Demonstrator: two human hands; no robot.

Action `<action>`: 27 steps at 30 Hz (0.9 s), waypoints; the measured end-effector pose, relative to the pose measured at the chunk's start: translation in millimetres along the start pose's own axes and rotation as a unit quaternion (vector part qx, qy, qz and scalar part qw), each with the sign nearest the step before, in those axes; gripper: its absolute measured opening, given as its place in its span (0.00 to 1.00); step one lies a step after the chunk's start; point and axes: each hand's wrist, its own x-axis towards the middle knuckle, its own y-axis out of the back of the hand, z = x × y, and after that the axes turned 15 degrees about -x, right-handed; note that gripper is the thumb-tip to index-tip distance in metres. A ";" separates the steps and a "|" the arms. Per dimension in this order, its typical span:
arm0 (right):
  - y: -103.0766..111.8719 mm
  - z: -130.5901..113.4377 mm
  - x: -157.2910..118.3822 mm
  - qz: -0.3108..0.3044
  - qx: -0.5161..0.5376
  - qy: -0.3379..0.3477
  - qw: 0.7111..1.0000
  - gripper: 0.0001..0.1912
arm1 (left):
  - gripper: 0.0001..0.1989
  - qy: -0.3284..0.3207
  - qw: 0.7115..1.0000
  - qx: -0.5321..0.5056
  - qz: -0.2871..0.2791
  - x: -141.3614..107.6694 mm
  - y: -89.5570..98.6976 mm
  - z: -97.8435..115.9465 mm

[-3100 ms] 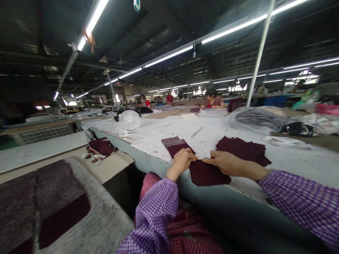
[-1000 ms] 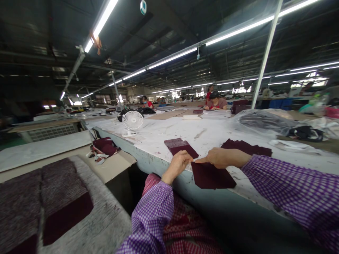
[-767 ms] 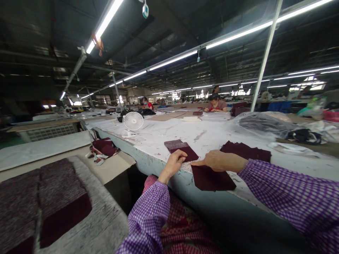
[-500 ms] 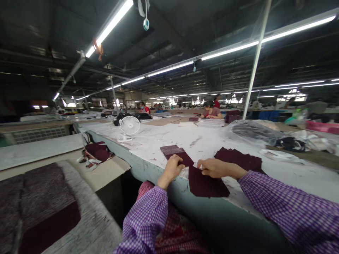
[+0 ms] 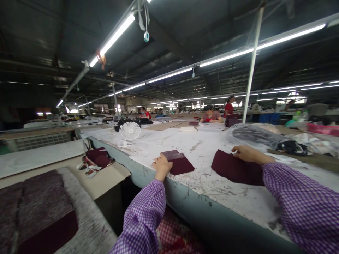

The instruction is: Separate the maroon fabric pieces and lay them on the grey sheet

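My left hand (image 5: 162, 166) rests at the left edge of a small stack of maroon cloth pieces (image 5: 183, 165), fingers slightly bent and apart. Part of the stack's top shows a greyer, speckled face. Over to the right, my right hand (image 5: 245, 154) lies across the far edge of another maroon cloth piece (image 5: 235, 171), its fingers stretched to the left. That piece lies over the right-hand pile and hides most of it. Both cloth stacks are on the white-covered table (image 5: 201, 187), close to its front edge.
A white fan (image 5: 130, 131) stands beyond my left hand. Cloth scraps (image 5: 97, 157) lie on cardboard at left, with speckled maroon panels (image 5: 45, 197) nearer me. Clear plastic (image 5: 254, 135) and a pole (image 5: 253, 70) are at right. Co-workers (image 5: 211, 114) sit across the table.
My right hand has carried a maroon cloth piece from the table's front edge rightward onto the right pile. My left hand has shifted left along the small stack, and its fingers have spread.
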 end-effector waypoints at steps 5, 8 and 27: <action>-2.6 -16.2 -4.2 0.042 -0.018 0.000 0.999 0.19 | 0.28 -0.011 0.995 -0.096 -0.006 3.6 -14.1 5.0; 3.8 -36.2 -5.3 0.055 -0.015 0.023 0.998 0.18 | 0.34 -0.041 0.986 -0.164 -0.004 9.2 -20.3 6.7; 26.8 -121.1 -36.4 0.089 0.059 0.242 0.964 0.17 | 0.21 -0.282 0.944 -0.156 -0.072 -90.3 35.0 -8.2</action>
